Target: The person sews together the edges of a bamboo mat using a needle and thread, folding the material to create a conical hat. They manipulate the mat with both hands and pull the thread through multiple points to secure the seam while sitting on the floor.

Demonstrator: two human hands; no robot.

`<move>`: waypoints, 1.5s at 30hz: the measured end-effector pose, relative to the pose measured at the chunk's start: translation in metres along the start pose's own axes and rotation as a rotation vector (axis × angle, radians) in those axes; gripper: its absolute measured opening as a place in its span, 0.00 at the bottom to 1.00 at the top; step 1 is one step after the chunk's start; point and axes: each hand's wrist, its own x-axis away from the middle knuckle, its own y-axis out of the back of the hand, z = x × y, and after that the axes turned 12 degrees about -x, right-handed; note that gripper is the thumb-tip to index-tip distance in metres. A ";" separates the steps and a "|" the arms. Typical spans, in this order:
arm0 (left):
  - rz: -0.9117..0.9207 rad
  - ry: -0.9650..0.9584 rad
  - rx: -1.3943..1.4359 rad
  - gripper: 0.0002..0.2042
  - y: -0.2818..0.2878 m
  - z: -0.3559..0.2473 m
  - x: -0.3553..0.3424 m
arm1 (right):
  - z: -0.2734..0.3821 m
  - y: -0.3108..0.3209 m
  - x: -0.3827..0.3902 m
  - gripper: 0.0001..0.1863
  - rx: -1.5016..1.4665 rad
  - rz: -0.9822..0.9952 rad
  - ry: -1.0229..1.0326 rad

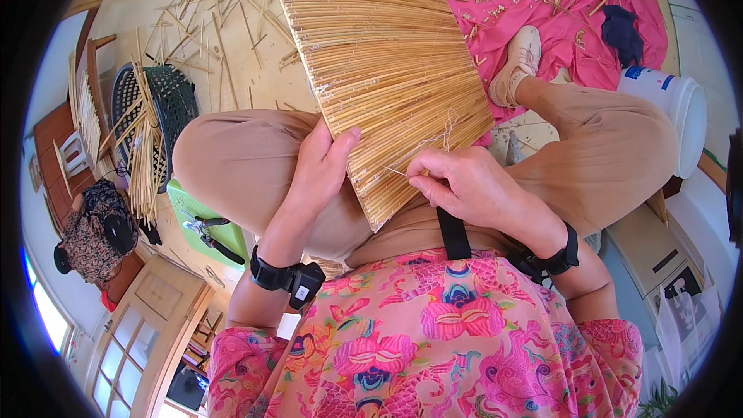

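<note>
A panel of yellow reed stalks [387,54], bound side by side in rows, lies tilted across my lap and stretches away from me. My left hand [321,166] is closed on its left edge, thumb on top and fingers out of sight beneath. Just above the panel's near right part, my right hand [464,182] pinches a thin needle [396,173] that points left at the stalks. A loose pale thread [447,130] curls over the reeds beside the right fingers.
Loose stalks [224,0] litter the floor at the far left. Cut reed bits cover a pink cloth [557,0]. A white bucket [681,116] stands right. Pliers [209,236] lie on a green stool [186,209], near a dark basket [174,101]. Another person [97,232] sits far left.
</note>
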 end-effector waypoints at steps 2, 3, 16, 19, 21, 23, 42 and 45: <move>-0.005 -0.012 -0.015 0.16 -0.001 0.000 0.000 | -0.002 -0.001 -0.001 0.05 -0.006 0.012 0.017; -0.007 -0.020 -0.024 0.16 -0.001 0.001 0.000 | -0.006 -0.004 0.000 0.05 -0.014 0.018 0.032; -0.071 -0.100 -0.264 0.13 -0.004 0.002 0.000 | 0.003 -0.002 0.005 0.03 -0.029 0.003 -0.026; -0.076 -0.105 -0.277 0.13 -0.006 0.003 0.000 | 0.001 -0.003 0.006 0.03 0.025 -0.024 -0.008; -0.071 -0.100 -0.287 0.14 -0.005 0.003 0.000 | -0.002 -0.003 0.008 0.03 0.071 -0.037 0.014; -0.065 -0.093 -0.295 0.14 -0.005 0.003 0.000 | -0.004 -0.003 0.009 0.04 0.088 -0.047 0.036; -0.024 -0.004 -0.270 0.14 -0.006 -0.005 -0.001 | -0.002 -0.007 0.009 0.04 -0.059 -0.011 0.038; -0.026 -0.007 -0.281 0.14 -0.005 -0.006 -0.001 | -0.001 -0.007 0.009 0.04 -0.073 -0.021 0.029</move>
